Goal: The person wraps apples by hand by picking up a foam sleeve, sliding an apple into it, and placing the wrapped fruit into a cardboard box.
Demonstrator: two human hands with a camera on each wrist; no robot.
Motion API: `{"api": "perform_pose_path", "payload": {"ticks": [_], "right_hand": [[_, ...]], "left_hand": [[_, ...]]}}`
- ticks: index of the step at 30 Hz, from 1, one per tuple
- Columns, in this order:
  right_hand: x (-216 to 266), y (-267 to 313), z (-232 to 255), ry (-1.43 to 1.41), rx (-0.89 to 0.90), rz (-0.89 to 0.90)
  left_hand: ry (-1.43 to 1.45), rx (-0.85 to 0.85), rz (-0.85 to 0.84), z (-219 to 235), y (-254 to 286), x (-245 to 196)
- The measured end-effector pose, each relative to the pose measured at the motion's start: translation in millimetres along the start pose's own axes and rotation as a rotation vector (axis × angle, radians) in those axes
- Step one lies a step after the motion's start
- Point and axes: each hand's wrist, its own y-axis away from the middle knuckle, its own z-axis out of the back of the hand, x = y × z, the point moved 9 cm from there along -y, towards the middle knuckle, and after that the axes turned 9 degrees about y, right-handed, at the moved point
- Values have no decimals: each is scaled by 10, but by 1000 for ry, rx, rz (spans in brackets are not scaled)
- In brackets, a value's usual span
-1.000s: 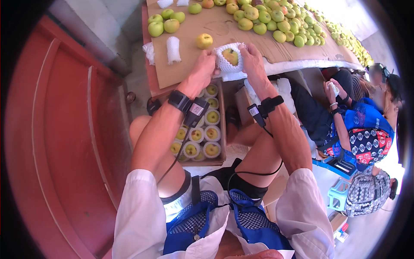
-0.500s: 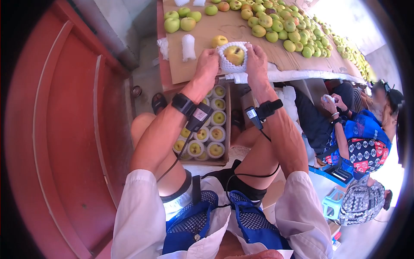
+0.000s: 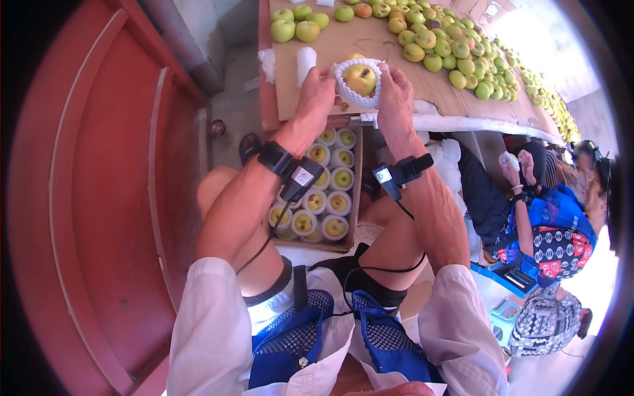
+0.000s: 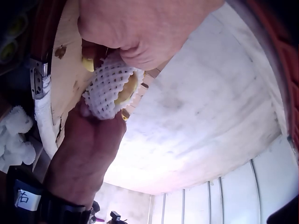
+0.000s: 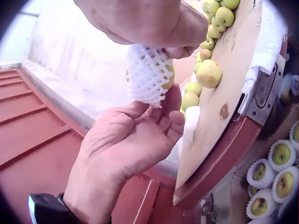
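Note:
A yellow-green apple (image 3: 360, 80) with a brown mark sits inside a white foam net (image 5: 148, 77), its top showing through the net's open end. My left hand (image 3: 317, 96) pinches one side of the net between thumb and fingers. On the opposite side my right hand (image 3: 396, 99) grips it too, fingers curled at the rim. Both hands hold the netted apple up at the table's near edge. Behind it, a bare yellow apple (image 5: 209, 73) lies on the cardboard, partly hidden in the head view.
A cardboard box (image 3: 357, 198) of netted apples stands below, between my knees. Loose apples (image 3: 456, 49) are heaped on the cardboard-covered table (image 3: 370, 36). A rolled foam net (image 3: 306, 63) lies at left. A person (image 3: 555, 198) works at right; a red door (image 3: 99, 198) is on the left.
The head view has shifted, so the table and box appear farther right. The netted apple has turned, bringing its brown-marked top more toward me. Both hands keep their hold on it.

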Motion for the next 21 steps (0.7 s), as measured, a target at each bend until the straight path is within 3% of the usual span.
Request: {"api": "perform_pose_path", "payload": {"ticks": [7, 13, 21], "right_hand": [[65, 59, -117, 12, -23, 14], [49, 52, -179, 219, 29, 64], [-79, 82, -198, 113, -22, -33]], "left_hand": [[230, 4, 34, -7, 99, -47], [307, 16, -28, 67, 105, -124], [360, 21, 17, 99, 130, -119]]}}
